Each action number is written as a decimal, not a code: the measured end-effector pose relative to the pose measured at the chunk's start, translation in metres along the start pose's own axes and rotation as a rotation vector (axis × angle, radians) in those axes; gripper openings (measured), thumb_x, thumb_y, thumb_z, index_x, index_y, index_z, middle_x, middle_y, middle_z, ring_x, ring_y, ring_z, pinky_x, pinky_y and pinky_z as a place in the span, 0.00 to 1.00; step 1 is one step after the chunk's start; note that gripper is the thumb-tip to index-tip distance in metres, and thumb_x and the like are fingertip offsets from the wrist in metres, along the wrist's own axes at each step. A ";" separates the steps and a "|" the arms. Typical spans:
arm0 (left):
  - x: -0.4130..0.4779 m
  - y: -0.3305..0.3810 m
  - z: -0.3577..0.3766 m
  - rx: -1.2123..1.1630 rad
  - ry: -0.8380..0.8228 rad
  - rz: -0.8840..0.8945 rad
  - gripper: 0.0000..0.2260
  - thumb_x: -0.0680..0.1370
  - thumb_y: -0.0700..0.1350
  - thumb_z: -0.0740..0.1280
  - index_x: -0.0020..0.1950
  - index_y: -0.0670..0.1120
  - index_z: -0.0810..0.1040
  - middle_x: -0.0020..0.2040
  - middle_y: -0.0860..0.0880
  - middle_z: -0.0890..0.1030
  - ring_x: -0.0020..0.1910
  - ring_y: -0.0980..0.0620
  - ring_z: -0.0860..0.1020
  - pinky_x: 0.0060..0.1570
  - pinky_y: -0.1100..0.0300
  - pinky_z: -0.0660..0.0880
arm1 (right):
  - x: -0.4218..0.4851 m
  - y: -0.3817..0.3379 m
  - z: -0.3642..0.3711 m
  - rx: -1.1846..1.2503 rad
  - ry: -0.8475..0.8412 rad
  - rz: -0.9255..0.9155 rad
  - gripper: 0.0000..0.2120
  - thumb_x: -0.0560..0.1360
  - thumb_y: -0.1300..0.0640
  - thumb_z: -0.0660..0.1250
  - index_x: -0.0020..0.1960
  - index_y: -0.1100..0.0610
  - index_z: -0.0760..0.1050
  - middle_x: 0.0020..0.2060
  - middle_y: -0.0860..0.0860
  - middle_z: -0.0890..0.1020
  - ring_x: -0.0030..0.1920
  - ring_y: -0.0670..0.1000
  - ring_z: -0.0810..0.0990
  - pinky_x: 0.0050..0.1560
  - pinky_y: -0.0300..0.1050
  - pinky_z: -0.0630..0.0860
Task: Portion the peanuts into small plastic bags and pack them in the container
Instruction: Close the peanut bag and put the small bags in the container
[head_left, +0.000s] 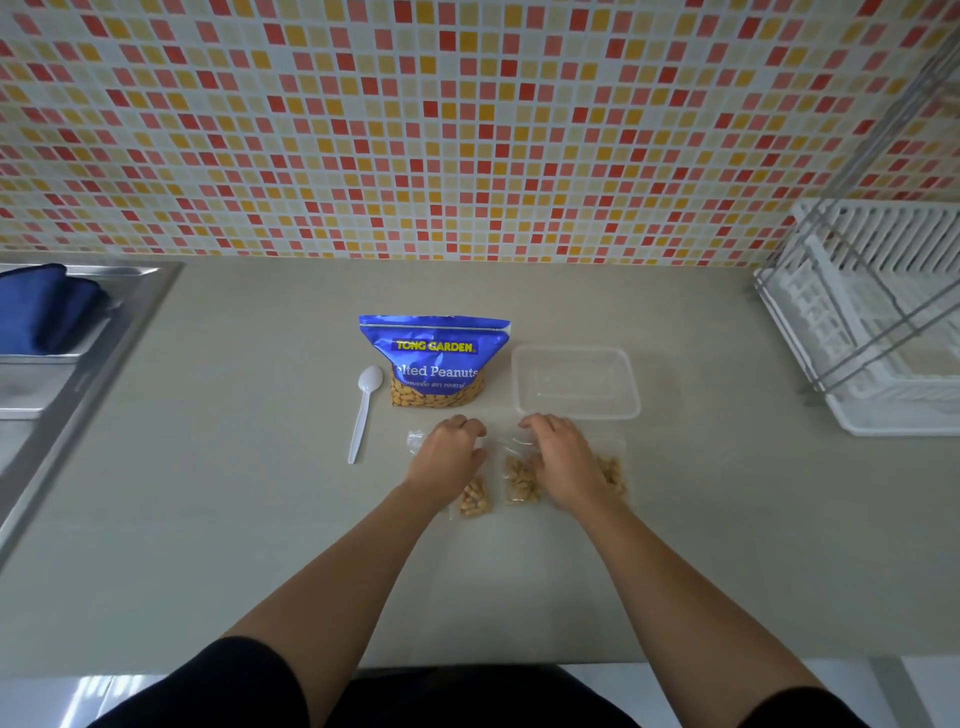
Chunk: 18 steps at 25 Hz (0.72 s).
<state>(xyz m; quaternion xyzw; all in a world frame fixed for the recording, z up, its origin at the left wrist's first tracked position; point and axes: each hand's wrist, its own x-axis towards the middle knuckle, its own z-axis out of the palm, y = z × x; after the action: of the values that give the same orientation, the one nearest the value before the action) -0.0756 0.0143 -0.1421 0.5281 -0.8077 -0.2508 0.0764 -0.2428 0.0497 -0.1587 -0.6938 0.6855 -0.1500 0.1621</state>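
Observation:
A blue bag of salted peanuts (434, 361) stands upright at the middle of the counter. To its right lies an empty clear plastic container (575, 382), and to its left a white plastic spoon (365, 410). In front of them lie three small clear bags with peanuts inside: a left bag (475, 500), a middle bag (521, 480) and a right bag (613, 474). My left hand (448, 457) lies palm down on the left bag, fingers bent over its top edge. My right hand (563, 457) lies palm down across the middle and right bags. Both hands hide the bag tops.
A steel sink (62, 374) with a dark blue cloth (44, 306) is at the far left. A white dish rack (878, 317) stands at the right. The mosaic tile wall (467, 130) closes the back; the counter's front edge (675, 660) runs near my body.

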 end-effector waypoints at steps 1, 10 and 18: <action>0.001 0.003 0.002 -0.070 -0.011 0.009 0.17 0.75 0.40 0.65 0.63 0.41 0.73 0.59 0.41 0.77 0.57 0.43 0.76 0.56 0.56 0.70 | -0.002 0.000 -0.002 0.086 0.010 0.008 0.23 0.66 0.72 0.63 0.59 0.58 0.71 0.51 0.55 0.78 0.52 0.56 0.76 0.53 0.48 0.72; 0.002 0.016 0.005 -0.475 0.040 -0.160 0.09 0.73 0.38 0.67 0.52 0.43 0.80 0.44 0.45 0.84 0.41 0.54 0.78 0.38 0.79 0.68 | -0.014 0.010 -0.009 0.661 0.078 0.412 0.08 0.71 0.59 0.71 0.49 0.59 0.80 0.44 0.56 0.84 0.43 0.50 0.81 0.43 0.34 0.72; 0.010 0.030 0.000 -0.311 -0.056 -0.065 0.11 0.72 0.47 0.71 0.52 0.44 0.82 0.50 0.44 0.81 0.50 0.48 0.77 0.45 0.66 0.66 | -0.014 0.007 -0.012 0.601 0.042 0.335 0.08 0.72 0.58 0.70 0.47 0.61 0.82 0.44 0.57 0.85 0.42 0.47 0.80 0.43 0.37 0.72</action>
<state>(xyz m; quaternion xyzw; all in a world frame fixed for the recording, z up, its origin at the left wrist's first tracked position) -0.1043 0.0151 -0.1293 0.5287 -0.7432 -0.3899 0.1268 -0.2550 0.0632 -0.1507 -0.4894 0.7183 -0.3308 0.3675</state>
